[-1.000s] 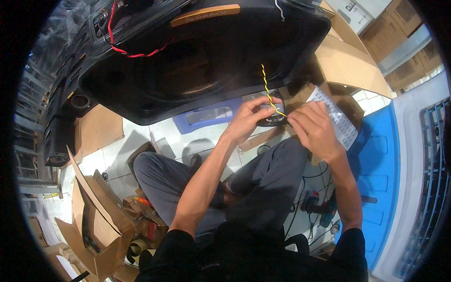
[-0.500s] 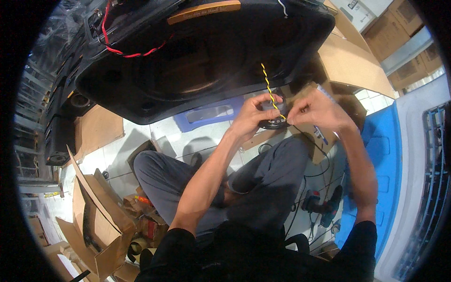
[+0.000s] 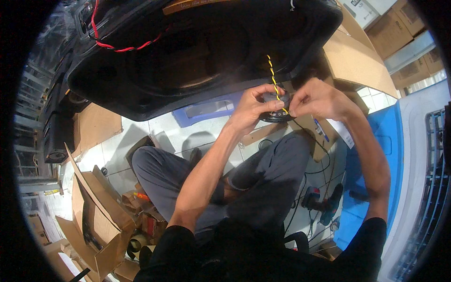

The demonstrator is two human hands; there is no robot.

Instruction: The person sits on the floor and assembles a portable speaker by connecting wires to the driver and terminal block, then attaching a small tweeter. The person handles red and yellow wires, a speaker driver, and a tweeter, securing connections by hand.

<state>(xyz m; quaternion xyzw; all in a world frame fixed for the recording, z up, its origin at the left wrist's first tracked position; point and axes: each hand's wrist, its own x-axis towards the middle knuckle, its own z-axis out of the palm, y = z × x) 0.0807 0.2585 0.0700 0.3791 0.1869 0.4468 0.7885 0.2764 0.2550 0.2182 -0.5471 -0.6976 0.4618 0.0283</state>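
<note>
My left hand (image 3: 250, 110) grips a small round black speaker driver (image 3: 275, 117), its thumb pressed across the near side. A twisted yellow-and-black wire (image 3: 272, 71) comes down from the big black speaker cabinet (image 3: 108, 91) and passes under or beside that thumb to the driver's edge. At the driver's right rim my right hand (image 3: 315, 99) has thumb and fingers pinched together, close to the wire's end. Whatever lies between those fingertips is too small to make out. A red-and-black twisted wire (image 3: 127, 49) hangs from the cabinet's left part.
A blue plastic stool (image 3: 185, 117) stands under the cabinet. Behind my right hand is an open cardboard box (image 3: 352, 58). A cordless drill (image 3: 331, 207), black cables and a blue pen (image 3: 321, 129) lie at the right, beside a blue panel (image 3: 376, 141). Open cartons (image 3: 101, 225) stand at left.
The view has shifted slightly, and the cabinet sits higher in it. My right hand stays pinched at the driver's rim, with its wrist and elbow farther right. My left hand keeps its grip.
</note>
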